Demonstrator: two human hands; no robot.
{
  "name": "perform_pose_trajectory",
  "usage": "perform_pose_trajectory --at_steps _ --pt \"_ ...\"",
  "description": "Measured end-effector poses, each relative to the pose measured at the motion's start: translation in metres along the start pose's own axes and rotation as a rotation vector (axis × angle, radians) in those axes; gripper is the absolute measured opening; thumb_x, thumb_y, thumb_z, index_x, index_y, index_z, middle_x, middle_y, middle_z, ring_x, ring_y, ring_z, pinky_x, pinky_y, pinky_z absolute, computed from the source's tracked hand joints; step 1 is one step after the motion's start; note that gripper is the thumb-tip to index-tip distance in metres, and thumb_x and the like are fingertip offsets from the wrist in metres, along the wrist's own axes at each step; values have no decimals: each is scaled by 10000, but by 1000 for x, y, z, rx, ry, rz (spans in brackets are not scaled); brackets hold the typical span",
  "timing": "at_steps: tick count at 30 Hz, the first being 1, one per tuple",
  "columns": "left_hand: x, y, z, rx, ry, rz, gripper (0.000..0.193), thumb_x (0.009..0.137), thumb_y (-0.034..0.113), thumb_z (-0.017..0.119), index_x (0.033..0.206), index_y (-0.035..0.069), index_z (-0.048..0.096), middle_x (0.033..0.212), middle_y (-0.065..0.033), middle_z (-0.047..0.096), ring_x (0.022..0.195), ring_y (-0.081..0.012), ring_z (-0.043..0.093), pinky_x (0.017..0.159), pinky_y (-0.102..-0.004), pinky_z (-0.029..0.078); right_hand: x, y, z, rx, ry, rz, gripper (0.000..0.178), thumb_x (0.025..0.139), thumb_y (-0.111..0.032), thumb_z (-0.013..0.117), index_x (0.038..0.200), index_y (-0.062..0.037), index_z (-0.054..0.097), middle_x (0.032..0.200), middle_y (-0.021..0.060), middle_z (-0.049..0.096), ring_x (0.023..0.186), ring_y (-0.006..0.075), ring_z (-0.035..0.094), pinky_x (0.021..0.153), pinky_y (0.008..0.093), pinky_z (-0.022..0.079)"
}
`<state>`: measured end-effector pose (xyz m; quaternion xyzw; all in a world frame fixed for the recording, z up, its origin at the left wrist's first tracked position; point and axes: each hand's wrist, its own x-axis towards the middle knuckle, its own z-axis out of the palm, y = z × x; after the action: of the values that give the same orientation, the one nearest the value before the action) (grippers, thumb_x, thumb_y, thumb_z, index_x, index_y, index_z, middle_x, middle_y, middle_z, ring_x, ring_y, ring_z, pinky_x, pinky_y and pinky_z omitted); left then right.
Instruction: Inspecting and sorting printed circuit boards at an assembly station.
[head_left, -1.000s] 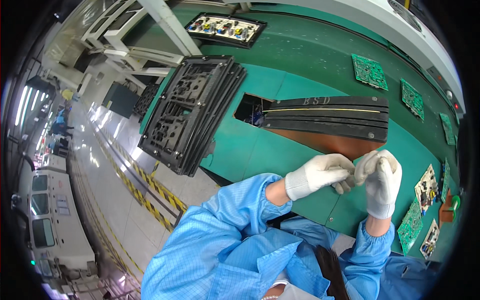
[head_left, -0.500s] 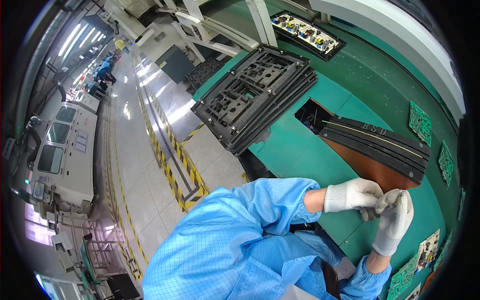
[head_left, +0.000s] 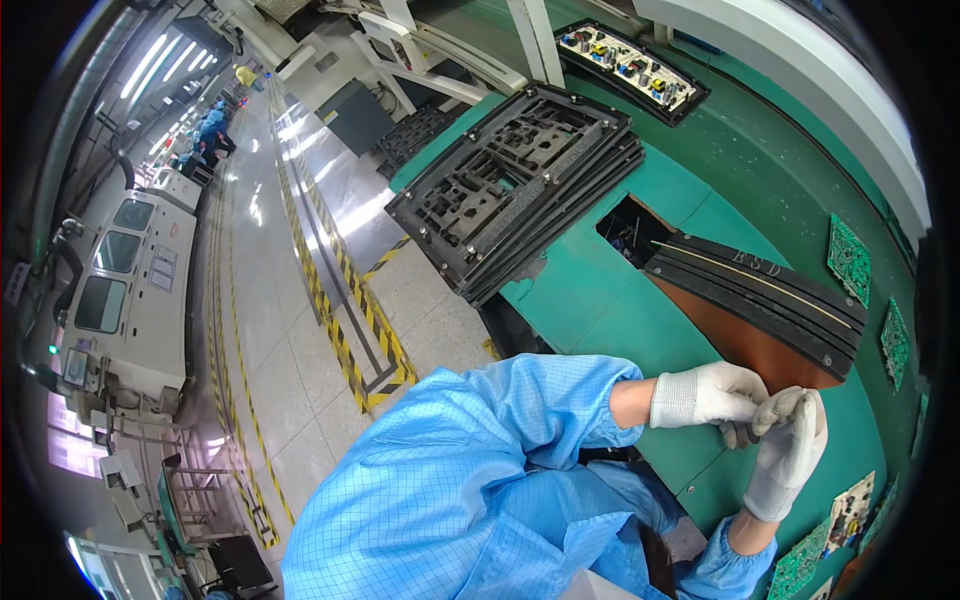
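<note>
My left hand [head_left: 708,394], in a white glove with grey-soiled fingertips, is closed, its fingers curled toward the other hand. Meeting it at the fingertips is my right hand [head_left: 790,445], gloved the same way, with thumb and fingers pressed together in a pinch. Whatever lies between the two sets of fingers is hidden or too small to name. Both hands are above the green bench top [head_left: 650,465], close to the near end of a brown-sided holder [head_left: 765,350] with black slotted rails on top.
Stacked black fixture trays [head_left: 500,190] lie on the bench's far left. A square opening [head_left: 632,232] is cut beside the holder. Along the right runs a green conveyor [head_left: 735,150] bearing a loaded board carrier [head_left: 632,70] and green circuit boards [head_left: 849,260].
Both hands stay fingertip to fingertip, with only slight finger movement. The whole view has shifted a little, and a board carrier and boards on the right appear slightly displaced.
</note>
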<state>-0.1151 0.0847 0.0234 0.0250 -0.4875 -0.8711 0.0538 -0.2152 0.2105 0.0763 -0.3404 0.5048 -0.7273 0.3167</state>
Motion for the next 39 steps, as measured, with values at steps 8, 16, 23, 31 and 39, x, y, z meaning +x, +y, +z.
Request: perform_pose_trajectory --at_steps 8,16,23,31,39 --pt "0 -5 -3 -29 -34 23 231 991 175 572 1136 -3 597 984 -92 655 891 -170 659 745 -290 563 1 -5 4 -95 -6 0 357 1028 -298 463 804 -20 478 700 69 488 627 135 465 589 267 367" --pt "2 -5 -6 17 -51 -47 349 1014 228 557 1261 -17 535 1048 -103 646 931 -206 674 837 -320 545 -2 -13 5 -89 63 144 351 1010 -276 492 788 -8 543 694 84 562 586 141 509 553 268 384" --pt "1 -6 -6 -32 -47 -82 349 1009 208 562 1267 -25 528 1081 -118 644 968 -222 665 871 -334 538 -3 -14 3 -63 65 190 328 1000 -256 517 800 0 563 717 88 581 612 143 538 566 267 410" --pt "1 -7 -4 -24 1 -49 311 996 226 586 1190 -16 578 993 -89 649 861 -178 663 777 -300 546 -3 -12 0 -28 72 193 301 994 -233 532 812 4 568 736 95 596 630 147 549 577 265 424" --pt "1 -8 -6 -26 12 -41 318 996 233 586 1188 -21 581 997 -99 655 866 -183 669 784 -302 546 -2 -8 0 1 93 154 266 979 -202 565 836 14 627 718 75 642 555 117 552 490 234 403"
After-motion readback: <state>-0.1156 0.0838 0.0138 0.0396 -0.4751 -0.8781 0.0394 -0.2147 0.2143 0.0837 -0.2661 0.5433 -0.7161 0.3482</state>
